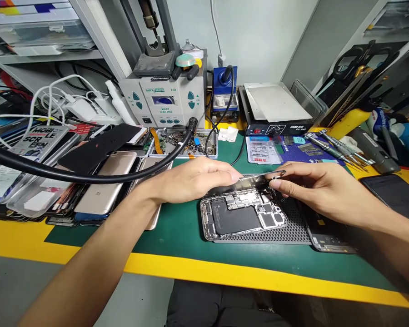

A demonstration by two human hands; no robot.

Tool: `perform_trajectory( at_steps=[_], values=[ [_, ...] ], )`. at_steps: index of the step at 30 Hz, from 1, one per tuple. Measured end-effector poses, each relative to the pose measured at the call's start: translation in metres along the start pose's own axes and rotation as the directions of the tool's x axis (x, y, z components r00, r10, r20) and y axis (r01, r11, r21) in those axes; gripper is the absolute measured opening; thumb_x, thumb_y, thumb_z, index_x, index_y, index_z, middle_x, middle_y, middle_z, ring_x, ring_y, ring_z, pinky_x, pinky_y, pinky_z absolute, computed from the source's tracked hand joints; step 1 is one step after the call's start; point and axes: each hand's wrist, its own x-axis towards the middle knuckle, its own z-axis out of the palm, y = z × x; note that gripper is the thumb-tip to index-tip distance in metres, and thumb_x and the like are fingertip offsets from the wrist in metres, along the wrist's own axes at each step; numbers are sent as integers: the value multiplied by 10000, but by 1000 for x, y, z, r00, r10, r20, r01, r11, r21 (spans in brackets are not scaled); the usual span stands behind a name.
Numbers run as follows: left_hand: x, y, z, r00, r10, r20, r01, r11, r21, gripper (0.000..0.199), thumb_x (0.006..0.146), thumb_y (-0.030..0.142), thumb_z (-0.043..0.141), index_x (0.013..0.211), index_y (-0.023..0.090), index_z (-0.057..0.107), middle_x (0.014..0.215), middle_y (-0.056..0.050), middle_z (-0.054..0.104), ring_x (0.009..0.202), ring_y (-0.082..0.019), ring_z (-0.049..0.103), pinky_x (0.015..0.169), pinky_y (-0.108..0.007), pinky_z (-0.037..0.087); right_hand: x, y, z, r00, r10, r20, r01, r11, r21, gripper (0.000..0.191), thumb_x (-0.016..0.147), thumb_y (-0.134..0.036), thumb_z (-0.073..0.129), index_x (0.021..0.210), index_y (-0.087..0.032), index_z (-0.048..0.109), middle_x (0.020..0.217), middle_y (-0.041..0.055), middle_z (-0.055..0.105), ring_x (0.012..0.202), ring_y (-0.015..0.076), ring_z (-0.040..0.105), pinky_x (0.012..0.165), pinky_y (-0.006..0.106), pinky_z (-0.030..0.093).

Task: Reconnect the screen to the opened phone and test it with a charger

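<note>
You are in what looks like a phone repair workshop, at a yellow-edged counter (225, 274) laid with a green mat (177, 236). An opened phone (238, 219) in front of you bares its battery and circuitry, and more phones (105, 184) lie stacked to your left. Along the back stand a hot-air station (163, 102) marked QUICK, a blue soldering stand (219, 81) and a black device (276, 109) topped with a flat metal plate. A tray (216, 145) holds small electronic components; slim screwdrivers (341, 148) lie at the right, with more hand tools (349, 95) upright beyond them.
</note>
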Motion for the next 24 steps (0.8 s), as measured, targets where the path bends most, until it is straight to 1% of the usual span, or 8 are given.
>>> perform_trajectory(
  at_steps=[5, 8, 12, 16, 18, 21, 22, 24],
  values=[
    [0, -1, 1, 1000, -2, -7, 2, 1000, -4, 323, 997, 414, 498, 1034, 200, 737, 1065, -21, 745, 1039, -216, 673, 936, -339, 514, 0, 0, 1, 1000, 8, -11, -8, 1000, 4, 351, 854, -584, 718, 952, -251, 772, 870, 29, 711, 758, 176, 615, 667, 308, 460],
    [0, -2, 1, 1000, -3, -9, 3, 1000, 0, 322, 1007, 417, 489, 1036, 214, 737, 1081, -10, 745, 1071, -217, 672, 965, -343, 506, 0, -2, 2, 1000, -20, -23, 19, 1000, -18, 323, 875, -559, 704, 948, -251, 766, 877, 23, 708, 779, 176, 618, 682, 304, 457],
    [1, -2, 1, 1000, -26, -17, 26, 1000, 3, 337, 1003, 452, 499, 1080, 232, 743, 1120, -7, 750, 1082, -226, 677, 971, -351, 518, -1, -5, 1, 998, -63, -16, 63, 997, -48, 266, 907, -508, 687, 950, -255, 754, 893, 3, 706, 771, 151, 599, 669, 283, 436],
    [1, -6, 0, 999, -15, -40, 17, 999, 39, 333, 996, 492, 516, 1109, 289, 755, 1162, 35, 750, 1104, -210, 680, 972, -305, 523, -3, -5, 2, 995, -104, 2, 104, 994, -35, 229, 950, -452, 647, 969, -244, 741, 914, -5, 707, 795, 143, 598, 688, 267, 446],
    [1, -8, 0, 997, -29, -78, 34, 998, 58, 315, 975, 514, 546, 1103, 326, 763, 1181, 66, 749, 1125, -205, 676, 957, -266, 528, -3, -4, 3, 991, -137, -2, 136, 990, -40, 223, 961, -428, 635, 987, -233, 739, 926, -2, 709, 811, 147, 601, 706, 267, 456],
    [0, -8, 2, 988, -51, -145, 63, 995, 77, 322, 927, 555, 583, 1061, 340, 782, 1166, 80, 756, 1088, -206, 685, 900, -236, 553, -3, -3, 3, 986, -166, -10, 165, 984, -67, 228, 971, -404, 620, 997, -211, 738, 921, 8, 709, 811, 156, 602, 712, 281, 457],
    [0, -7, 3, 988, -48, -145, 59, 996, 74, 339, 918, 567, 578, 1056, 337, 785, 1164, 76, 756, 1069, -205, 689, 883, -236, 562, -3, -2, 3, 986, -169, -12, 167, 983, -69, 233, 973, -401, 616, 1002, -204, 739, 922, 12, 711, 812, 160, 604, 709, 286, 456],
    [0, -4, 4, 993, -23, -112, 31, 997, 71, 381, 918, 577, 545, 1061, 321, 788, 1156, 59, 754, 1049, -202, 690, 883, -253, 571, -4, -2, 2, 986, -166, -10, 165, 985, -56, 238, 973, -394, 616, 1014, -196, 742, 927, 18, 714, 818, 166, 608, 705, 290, 459]
  ],
)
